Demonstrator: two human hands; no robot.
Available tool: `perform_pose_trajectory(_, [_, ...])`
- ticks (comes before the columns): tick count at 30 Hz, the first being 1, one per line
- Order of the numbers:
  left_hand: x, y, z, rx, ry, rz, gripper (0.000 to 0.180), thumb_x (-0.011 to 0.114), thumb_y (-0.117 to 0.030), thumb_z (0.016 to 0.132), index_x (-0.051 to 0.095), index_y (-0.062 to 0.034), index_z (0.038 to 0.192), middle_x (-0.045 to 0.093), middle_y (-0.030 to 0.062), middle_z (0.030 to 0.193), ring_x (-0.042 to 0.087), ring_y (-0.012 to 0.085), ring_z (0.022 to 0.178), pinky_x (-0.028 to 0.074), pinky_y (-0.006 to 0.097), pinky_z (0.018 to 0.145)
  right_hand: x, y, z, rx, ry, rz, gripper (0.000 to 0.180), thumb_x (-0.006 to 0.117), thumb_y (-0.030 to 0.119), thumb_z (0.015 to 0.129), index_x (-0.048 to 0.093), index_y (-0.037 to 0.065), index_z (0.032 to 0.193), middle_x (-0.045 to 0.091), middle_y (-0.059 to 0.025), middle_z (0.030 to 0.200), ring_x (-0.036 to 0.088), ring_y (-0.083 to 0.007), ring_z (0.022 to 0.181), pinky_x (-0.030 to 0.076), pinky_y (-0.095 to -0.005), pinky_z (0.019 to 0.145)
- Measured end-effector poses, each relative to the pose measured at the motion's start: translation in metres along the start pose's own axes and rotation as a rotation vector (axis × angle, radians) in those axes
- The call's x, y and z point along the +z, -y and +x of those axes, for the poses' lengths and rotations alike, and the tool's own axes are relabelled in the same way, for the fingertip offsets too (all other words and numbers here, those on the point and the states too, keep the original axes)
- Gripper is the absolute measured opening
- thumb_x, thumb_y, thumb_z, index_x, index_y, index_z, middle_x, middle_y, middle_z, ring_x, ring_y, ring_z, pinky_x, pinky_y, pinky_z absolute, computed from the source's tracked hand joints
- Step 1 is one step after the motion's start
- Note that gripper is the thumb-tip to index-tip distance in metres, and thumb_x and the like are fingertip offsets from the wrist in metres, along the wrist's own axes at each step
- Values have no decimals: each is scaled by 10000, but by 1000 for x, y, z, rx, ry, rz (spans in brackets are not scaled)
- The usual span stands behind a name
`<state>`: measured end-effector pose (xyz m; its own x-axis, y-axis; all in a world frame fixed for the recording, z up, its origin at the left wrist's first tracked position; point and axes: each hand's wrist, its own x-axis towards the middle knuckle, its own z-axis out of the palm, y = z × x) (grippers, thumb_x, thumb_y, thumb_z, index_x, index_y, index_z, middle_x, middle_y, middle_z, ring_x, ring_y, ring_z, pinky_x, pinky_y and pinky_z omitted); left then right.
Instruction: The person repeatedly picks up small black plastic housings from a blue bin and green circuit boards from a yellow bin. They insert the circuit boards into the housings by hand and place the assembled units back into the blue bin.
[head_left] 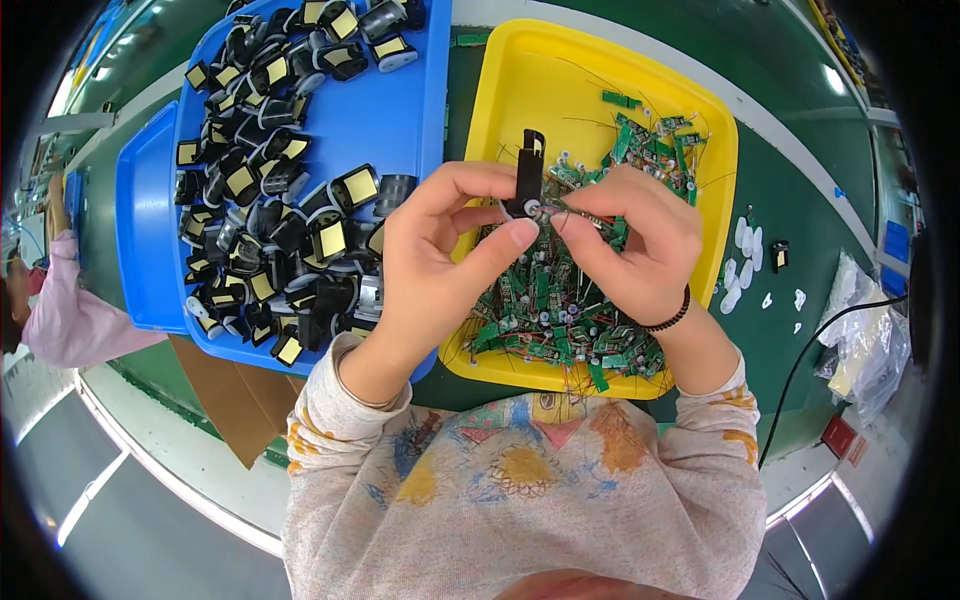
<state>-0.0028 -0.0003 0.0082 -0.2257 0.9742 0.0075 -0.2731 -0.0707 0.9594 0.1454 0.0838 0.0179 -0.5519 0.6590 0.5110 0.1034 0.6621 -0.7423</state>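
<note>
Over the yellow tray (510, 60), my left hand (440, 235) grips a black plastic housing (529, 178) between thumb and fingers, its long part pointing away from me. My right hand (640, 235) pinches a small circuit board (580, 212) right beside the housing's lower end. Thin wires and a small round whitish part (533, 207) show where the two meet; whether they are joined I cannot tell. Beneath my hands the yellow tray holds a heap of green circuit boards (545, 300) with thin wires and small round parts.
At left, a blue tray (400, 110) holds many black housings (270, 200) with pale yellow pads. White oval pieces (748, 245), a small black part (780, 256), a clear plastic bag (870, 330) and a black cable (800, 350) lie at right. Cardboard (235, 400) sits below the blue tray. Another person's pink sleeve (75, 310) shows far left.
</note>
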Motion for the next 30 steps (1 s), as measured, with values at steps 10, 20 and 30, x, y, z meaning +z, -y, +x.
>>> perform_pose_trajectory(10, [3,-1,-2,9,-7,-25,211,616,1,753,537,-7,948,548,70,991,540,148,929,439,286,796,3,1,-3,-117,-24,-94,112,701,57,629,604,31,676,541,-56,566,507,-181,454,379,-257,404])
perform_pose_trajectory(20, [1,-1,-1,35,59,-120,192,568,25,777,516,12,962,535,95,1006,534,155,936,440,298,825,4,6,-4,-138,-22,-64,108,702,58,629,612,31,681,540,-57,565,501,-179,446,380,-253,397])
perform_pose_trajectory(30, [1,0,-1,54,73,-91,181,556,31,780,510,9,953,525,98,1015,521,152,950,438,294,825,3,5,-4,-52,31,-27,115,702,77,643,607,40,696,541,-53,557,512,-154,443,375,-238,395])
